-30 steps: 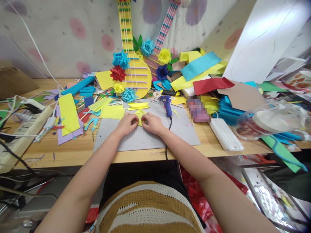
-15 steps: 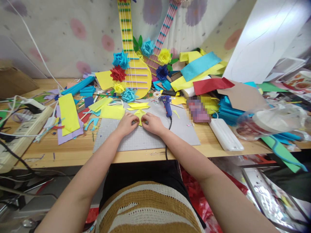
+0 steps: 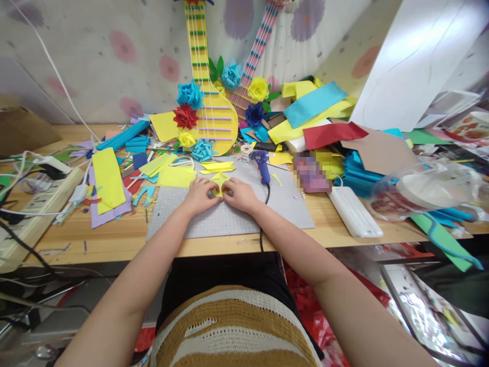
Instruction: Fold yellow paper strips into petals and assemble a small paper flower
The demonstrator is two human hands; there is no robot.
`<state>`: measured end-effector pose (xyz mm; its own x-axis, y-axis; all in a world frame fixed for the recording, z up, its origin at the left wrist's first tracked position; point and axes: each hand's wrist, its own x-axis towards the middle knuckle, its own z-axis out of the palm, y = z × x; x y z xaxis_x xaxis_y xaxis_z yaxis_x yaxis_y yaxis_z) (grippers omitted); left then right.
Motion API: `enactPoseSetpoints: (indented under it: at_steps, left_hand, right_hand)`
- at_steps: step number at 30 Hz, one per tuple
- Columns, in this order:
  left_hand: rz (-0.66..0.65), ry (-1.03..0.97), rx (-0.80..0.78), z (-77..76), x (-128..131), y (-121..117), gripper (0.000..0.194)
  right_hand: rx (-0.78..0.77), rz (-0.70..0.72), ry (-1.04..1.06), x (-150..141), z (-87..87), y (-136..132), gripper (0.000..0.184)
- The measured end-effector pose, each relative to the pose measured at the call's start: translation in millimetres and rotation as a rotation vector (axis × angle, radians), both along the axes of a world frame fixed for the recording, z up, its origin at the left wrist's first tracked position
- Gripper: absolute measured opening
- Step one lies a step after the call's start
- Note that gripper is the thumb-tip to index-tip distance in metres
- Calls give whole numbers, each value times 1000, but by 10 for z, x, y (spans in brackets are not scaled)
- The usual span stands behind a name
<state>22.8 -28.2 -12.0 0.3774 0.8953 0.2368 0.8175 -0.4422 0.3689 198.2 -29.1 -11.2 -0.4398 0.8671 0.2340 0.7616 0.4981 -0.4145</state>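
Over the grey cutting mat [image 3: 237,224], a small piece of yellow paper [image 3: 219,179] is pinched between my two hands. My left hand [image 3: 201,195] has its thumb and fingers curled onto the near left side of it. From the right, my right hand [image 3: 239,194] grips the other side, fingertips almost meeting the left ones. My fingers cover the piece's lower part. Just beyond lie folded yellow strips [image 3: 217,167], and left of my left hand is a flat yellow sheet [image 3: 176,177]. A blue hot glue gun [image 3: 262,165] rests right of my right hand, its cord trailing toward me.
Behind the mat stand a yellow paper guitar [image 3: 219,122] with paper flowers and a pink one [image 3: 252,66]. Coloured paper heaps the right side, near a white power bank-like box [image 3: 356,211] and a plastic-wrapped cup [image 3: 424,191]. A power strip [image 3: 42,214] sits left.
My left hand's thumb has shifted slightly along the near edge of the yellow paper. Both hands otherwise stay in place, and the surrounding things have not moved.
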Motion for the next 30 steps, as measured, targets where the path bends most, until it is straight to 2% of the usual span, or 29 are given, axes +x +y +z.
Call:
enactPoseSetpoints:
  at_steps: [4,10,23,30]
  left_hand:
    - [-1,7,-35,17,-10,-6,29]
    - [37,7,-65,38,13,-8,17]
    - [83,30,-68,20,39,15,15]
    - [141,-8,-21,-58,11,77,26]
  right_hand:
    - [1,2,1,2,-12,8,16]
    - [-1,-3,-7,-7,10,-2,16]
    - [9,-5,-42,-33,17,-9,17]
    - [-15,-11,-14,-37,0,-11,17]
